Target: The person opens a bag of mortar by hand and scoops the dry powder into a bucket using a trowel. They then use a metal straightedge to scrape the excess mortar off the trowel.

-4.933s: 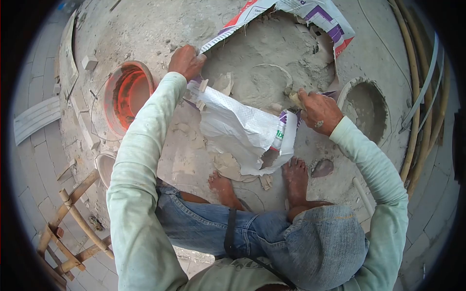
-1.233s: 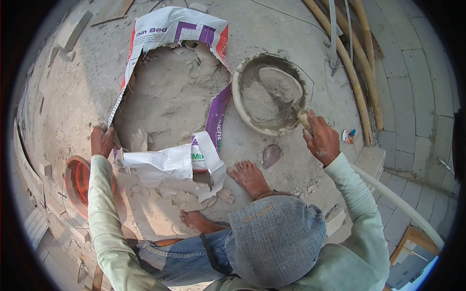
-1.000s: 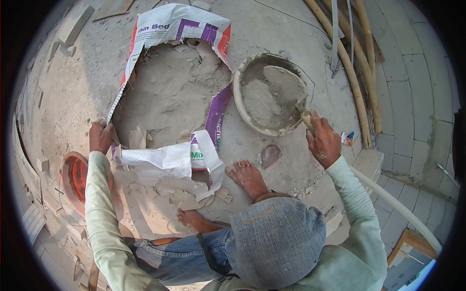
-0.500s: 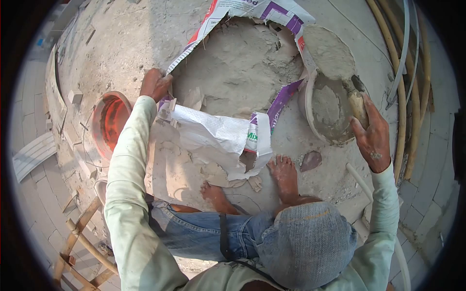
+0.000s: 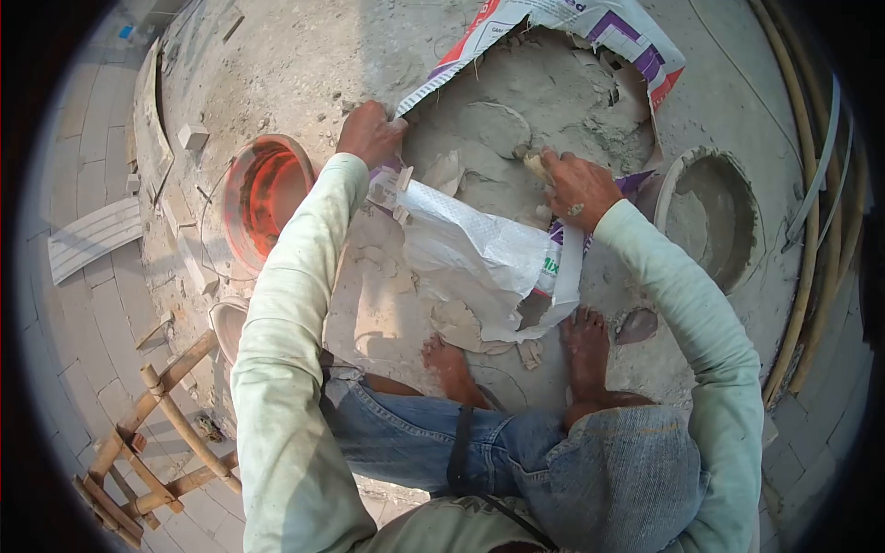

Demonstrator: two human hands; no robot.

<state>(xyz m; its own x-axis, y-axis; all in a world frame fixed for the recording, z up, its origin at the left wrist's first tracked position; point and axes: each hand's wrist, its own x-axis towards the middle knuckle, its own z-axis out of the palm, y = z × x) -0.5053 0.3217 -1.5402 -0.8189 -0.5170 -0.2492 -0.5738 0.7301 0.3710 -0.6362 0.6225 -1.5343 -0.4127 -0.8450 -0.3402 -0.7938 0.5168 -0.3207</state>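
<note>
A torn mortar sack (image 5: 479, 258) lies open on the concrete floor, full of grey powder (image 5: 544, 101). My left hand (image 5: 371, 132) grips the sack's torn left edge and holds it up. My right hand (image 5: 576, 187) is closed on a trowel's wooden handle (image 5: 536, 164); the trowel blade (image 5: 493, 127) lies in the powder inside the sack. A mortar-caked round pan (image 5: 710, 217) sits to the right of the sack, apart from both hands. My bare feet stand just below the sack.
An orange bucket (image 5: 265, 194) stands left of the sack. Bamboo poles (image 5: 816, 276) run along the right edge. A wooden ladder-like frame (image 5: 147, 442) lies at lower left. Small block offcuts (image 5: 193, 136) are scattered on the floor.
My right hand has swung the trowel left, from the round pan back into the powder in the sack. My left hand keeps its hold on the sack's edge.
</note>
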